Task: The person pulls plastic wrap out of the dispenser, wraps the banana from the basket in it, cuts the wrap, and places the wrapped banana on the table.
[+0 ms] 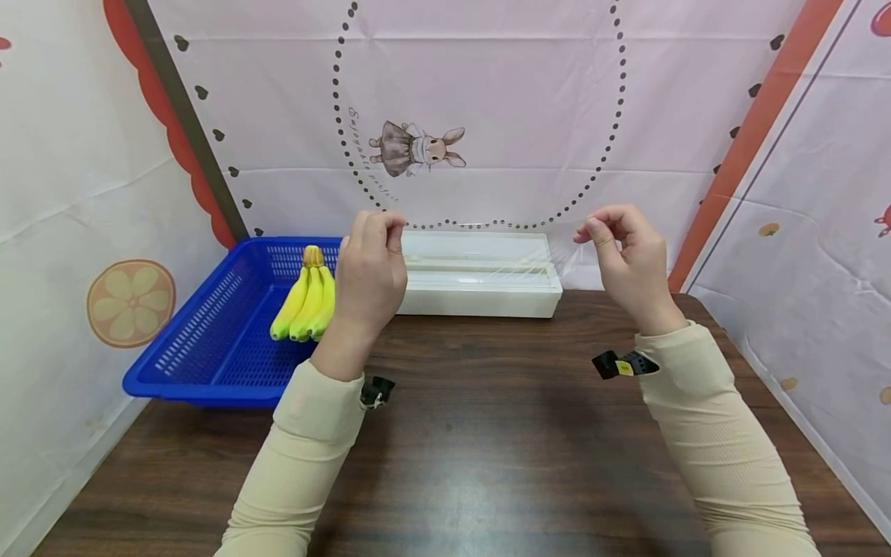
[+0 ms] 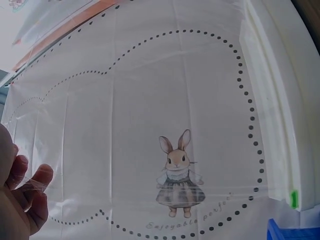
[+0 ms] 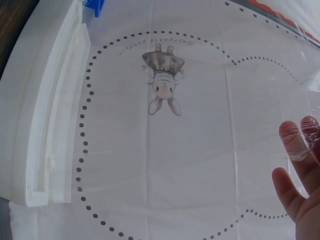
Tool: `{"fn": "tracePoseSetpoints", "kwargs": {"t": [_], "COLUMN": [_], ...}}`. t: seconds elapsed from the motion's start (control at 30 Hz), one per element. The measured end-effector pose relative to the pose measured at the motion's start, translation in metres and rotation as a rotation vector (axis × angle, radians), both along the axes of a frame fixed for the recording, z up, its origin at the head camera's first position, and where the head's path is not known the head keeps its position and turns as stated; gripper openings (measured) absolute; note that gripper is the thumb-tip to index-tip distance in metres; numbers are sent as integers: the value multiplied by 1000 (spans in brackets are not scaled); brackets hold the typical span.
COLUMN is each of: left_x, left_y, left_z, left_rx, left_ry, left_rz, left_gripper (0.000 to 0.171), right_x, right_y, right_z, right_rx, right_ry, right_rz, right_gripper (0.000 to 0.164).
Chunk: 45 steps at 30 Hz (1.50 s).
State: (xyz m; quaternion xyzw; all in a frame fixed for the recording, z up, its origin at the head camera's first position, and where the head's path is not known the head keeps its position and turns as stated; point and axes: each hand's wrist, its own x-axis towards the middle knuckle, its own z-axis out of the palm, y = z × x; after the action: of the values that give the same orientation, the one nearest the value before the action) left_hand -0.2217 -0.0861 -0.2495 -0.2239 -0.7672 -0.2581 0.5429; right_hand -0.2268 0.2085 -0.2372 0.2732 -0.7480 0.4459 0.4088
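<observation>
My left hand [image 1: 372, 271] and right hand [image 1: 626, 259] are raised apart above the table, each pinching an edge of clear cling film [image 1: 567, 251]. The film spans between them and is hard to make out in the head view. Behind it stands a long white cling film dispenser [image 1: 480, 302]. In the left wrist view, creased film gathers at the fingers of my left hand [image 2: 27, 200]. Film wraps the fingertips of my right hand [image 3: 302, 165] in the right wrist view. How the film meets the dispenser is unclear.
A blue plastic basket [image 1: 209, 391] sits at the left, with a bunch of yellow bananas [image 1: 309, 302] inside, partly hidden by my left hand. The dark wooden table [image 1: 480, 433] is bordered at the back and sides by printed cloth [image 1: 487, 100].
</observation>
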Motion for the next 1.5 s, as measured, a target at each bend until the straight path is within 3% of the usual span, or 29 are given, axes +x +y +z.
{"fn": "tracePoseSetpoints", "kwargs": {"t": [0.53,0.83,1.23,1.5], "left_x": [12,21,31,40], "left_y": [-4,-7,-10,-14], "left_z": [-1,-4,-9,-10], "left_rx": [-29,-45,-80,-97], "left_ry": [-51,-85,-129,-209], "left_rz": [-14,-42,-12,-20], "left_gripper": [15,11,11,13], "right_x": [5,12,22,30], "right_y": [3,4,6,6], "right_z": [-6,-11,-19,-21], "right_rx": [-5,21,45,49], "right_ry": [28,40,34,12], "right_rz": [57,47,64,94], "right_gripper": [9,4,4,4]}}
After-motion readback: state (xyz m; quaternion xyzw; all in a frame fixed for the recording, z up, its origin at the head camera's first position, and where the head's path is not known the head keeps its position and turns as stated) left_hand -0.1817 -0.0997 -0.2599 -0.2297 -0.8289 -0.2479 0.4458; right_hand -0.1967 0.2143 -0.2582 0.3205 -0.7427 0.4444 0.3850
